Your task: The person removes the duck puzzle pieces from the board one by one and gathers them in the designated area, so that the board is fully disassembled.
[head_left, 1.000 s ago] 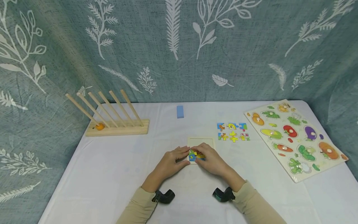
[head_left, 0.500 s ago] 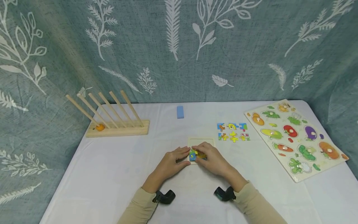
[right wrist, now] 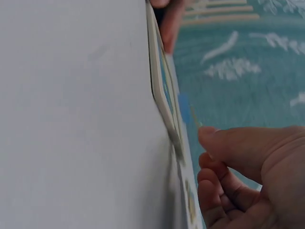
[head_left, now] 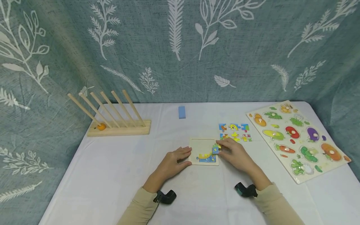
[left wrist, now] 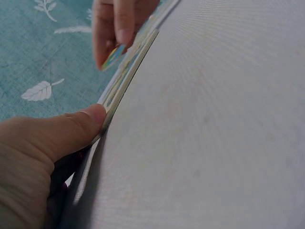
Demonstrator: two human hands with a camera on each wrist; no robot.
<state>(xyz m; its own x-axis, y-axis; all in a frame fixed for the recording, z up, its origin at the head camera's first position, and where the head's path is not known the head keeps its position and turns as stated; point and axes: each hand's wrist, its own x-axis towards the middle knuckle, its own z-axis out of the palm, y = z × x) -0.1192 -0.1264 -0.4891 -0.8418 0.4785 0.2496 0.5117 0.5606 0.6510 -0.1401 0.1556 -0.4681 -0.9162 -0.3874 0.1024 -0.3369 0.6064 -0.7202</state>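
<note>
My left hand (head_left: 172, 163) rests against the left edge of a small wooden puzzle tray (head_left: 201, 146), thumb at its near corner. In the left wrist view that thumb (left wrist: 88, 121) touches the tray's edge; the other fingers are hidden there. My right hand (head_left: 236, 155) pinches a blue, green and yellow puzzle piece (head_left: 215, 150) between thumb and fingers, over the tray's right edge. From the right wrist the piece (right wrist: 195, 116) shows edge-on, clear of the tray. Blue and yellow puzzle pieces (head_left: 208, 159) lie along the tray's near right part.
Two rows of loose puzzle pieces (head_left: 234, 127) lie beyond the right hand, which partly covers them. A vegetable peg board (head_left: 299, 140) is at the right. A blue block (head_left: 182, 112) lies at the back. At the left stands a wooden peg rack (head_left: 119, 130) with an orange bead (head_left: 101, 127).
My right hand has moved right from the tray's near left part, lifting the puzzle piece away and baring the tray there. My left hand has stayed at the tray's left edge.
</note>
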